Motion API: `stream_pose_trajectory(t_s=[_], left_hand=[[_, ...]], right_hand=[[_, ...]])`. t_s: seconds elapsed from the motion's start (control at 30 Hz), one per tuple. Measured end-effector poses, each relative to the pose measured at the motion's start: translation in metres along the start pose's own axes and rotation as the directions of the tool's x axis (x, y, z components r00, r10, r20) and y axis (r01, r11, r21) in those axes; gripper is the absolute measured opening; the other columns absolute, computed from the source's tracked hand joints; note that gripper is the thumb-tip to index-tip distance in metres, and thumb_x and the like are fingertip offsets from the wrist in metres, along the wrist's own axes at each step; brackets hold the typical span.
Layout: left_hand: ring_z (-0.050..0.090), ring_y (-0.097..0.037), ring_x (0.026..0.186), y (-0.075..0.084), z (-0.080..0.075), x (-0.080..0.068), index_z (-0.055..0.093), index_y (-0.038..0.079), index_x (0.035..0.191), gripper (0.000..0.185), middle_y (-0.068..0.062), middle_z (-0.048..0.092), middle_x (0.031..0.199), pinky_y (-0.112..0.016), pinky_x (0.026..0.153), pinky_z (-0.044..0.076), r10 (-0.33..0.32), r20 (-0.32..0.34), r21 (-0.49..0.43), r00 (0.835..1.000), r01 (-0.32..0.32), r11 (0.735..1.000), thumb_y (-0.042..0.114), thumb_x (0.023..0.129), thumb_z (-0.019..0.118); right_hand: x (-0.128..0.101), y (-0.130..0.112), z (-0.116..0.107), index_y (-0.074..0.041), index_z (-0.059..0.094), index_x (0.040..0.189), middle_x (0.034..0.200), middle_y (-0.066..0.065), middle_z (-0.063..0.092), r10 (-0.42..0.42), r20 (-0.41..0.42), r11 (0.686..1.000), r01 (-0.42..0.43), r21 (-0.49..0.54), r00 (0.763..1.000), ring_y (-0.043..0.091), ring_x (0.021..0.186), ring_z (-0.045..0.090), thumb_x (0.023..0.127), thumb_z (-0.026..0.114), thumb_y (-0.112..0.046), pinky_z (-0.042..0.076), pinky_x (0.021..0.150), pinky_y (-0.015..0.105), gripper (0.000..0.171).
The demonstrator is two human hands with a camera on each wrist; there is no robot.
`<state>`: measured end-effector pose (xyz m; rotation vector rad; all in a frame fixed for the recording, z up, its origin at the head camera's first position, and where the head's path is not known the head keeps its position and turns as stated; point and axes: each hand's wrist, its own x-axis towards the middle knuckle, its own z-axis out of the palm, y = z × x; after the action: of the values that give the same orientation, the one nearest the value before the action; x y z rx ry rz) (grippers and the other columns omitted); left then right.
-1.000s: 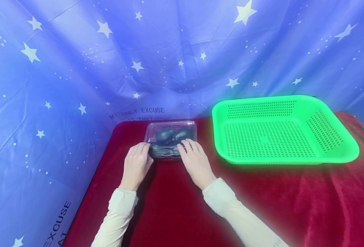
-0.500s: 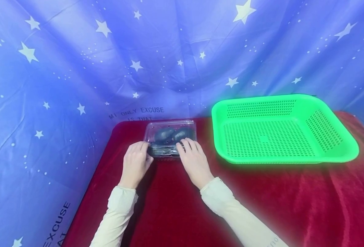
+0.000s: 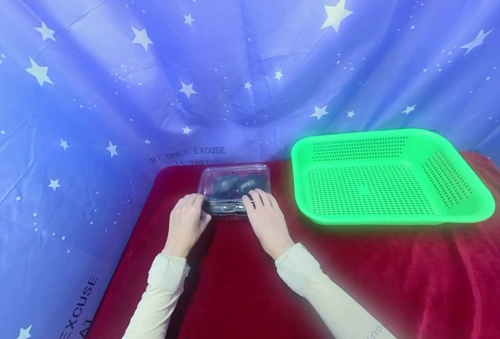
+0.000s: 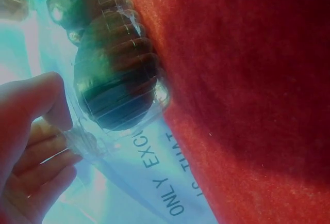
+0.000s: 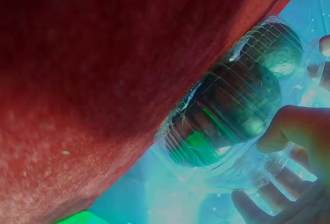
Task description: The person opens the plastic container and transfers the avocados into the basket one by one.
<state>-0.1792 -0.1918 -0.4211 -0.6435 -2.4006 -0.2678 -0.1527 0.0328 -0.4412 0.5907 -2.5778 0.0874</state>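
A clear plastic clamshell box [image 3: 225, 207] lies on the red cloth, its lid down. Through the plastic I see several dark, rounded fruits [image 3: 227, 183] that look like avocados. My left hand [image 3: 185, 225] holds the box at its near left corner; in the left wrist view the thumb [image 4: 59, 102] and fingers stand on either side of the plastic rim. At the near right corner, my right hand [image 3: 269, 223] holds the rim the same way, with the thumb [image 5: 276, 131] bent against it in the right wrist view. Some fingertips are hidden behind the plastic.
A large green plastic basket [image 3: 362, 220] with perforated walls stands to the right of the box. Red velvety cloth [image 3: 233, 282] covers the table. Behind and to the left hangs a blue curtain [image 3: 216, 56] with white stars, close to the table's back edge.
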Motion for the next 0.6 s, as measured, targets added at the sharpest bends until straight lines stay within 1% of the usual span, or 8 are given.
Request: stream_pose_trajectory(t_s=[0.13, 0.3, 0.43, 0.6], left_hand=[[0.064, -0.029, 0.085, 0.0015, -0.0006, -0.0006, 0.065, 0.000, 0.096, 0.030, -0.012, 0.068, 0.093, -0.043, 0.069, 0.056, -0.020, 0.018, 0.007, 1.000, 0.020, 1.000, -0.004, 0.066, 0.069], [0.064, -0.028, 0.085, 0.0020, -0.0003, -0.0009, 0.065, 0.000, 0.096, 0.030, -0.012, 0.068, 0.092, -0.043, 0.060, 0.057, -0.023, 0.027, 0.006, 0.999, 0.023, 1.000, -0.003, 0.067, 0.069], [0.064, -0.027, 0.082, 0.0008, -0.0007, 0.0000, 0.065, 0.000, 0.094, 0.029, -0.011, 0.067, 0.089, -0.043, 0.057, 0.056, -0.021, 0.025, 0.011, 0.999, 0.020, 1.000, -0.003, 0.066, 0.069], [0.064, -0.028, 0.081, 0.0005, -0.0021, 0.0011, 0.066, 0.000, 0.094, 0.028, -0.011, 0.067, 0.087, -0.043, 0.057, 0.056, -0.019, 0.017, 0.001, 1.000, 0.019, 1.000, -0.003, 0.066, 0.069]], right_hand=[[-0.0011, 0.0004, 0.0013, -0.006, 0.054, 0.132, 0.133, 0.015, 0.055, -0.003, -0.003, 1.000, 0.003, 0.005, 1.000, 0.032, 0.130, 0.047, 0.072, 0.084, -0.004, 0.039, 0.112, 0.042, 0.066], [-0.0014, 0.0012, 0.0024, -0.005, 0.054, 0.131, 0.133, 0.015, 0.056, -0.005, -0.012, 1.000, 0.005, 0.004, 1.000, 0.032, 0.130, 0.047, 0.073, 0.084, -0.005, 0.039, 0.112, 0.042, 0.066], [-0.0003, 0.0021, 0.0034, -0.006, 0.054, 0.132, 0.133, 0.015, 0.056, -0.004, -0.015, 1.000, 0.004, 0.005, 1.000, 0.032, 0.130, 0.047, 0.071, 0.085, -0.005, 0.039, 0.112, 0.042, 0.068], [0.0005, 0.0025, 0.0043, -0.006, 0.054, 0.133, 0.134, 0.015, 0.055, -0.003, -0.012, 1.000, 0.003, 0.011, 1.000, 0.032, 0.131, 0.047, 0.072, 0.085, -0.004, 0.038, 0.113, 0.042, 0.068]])
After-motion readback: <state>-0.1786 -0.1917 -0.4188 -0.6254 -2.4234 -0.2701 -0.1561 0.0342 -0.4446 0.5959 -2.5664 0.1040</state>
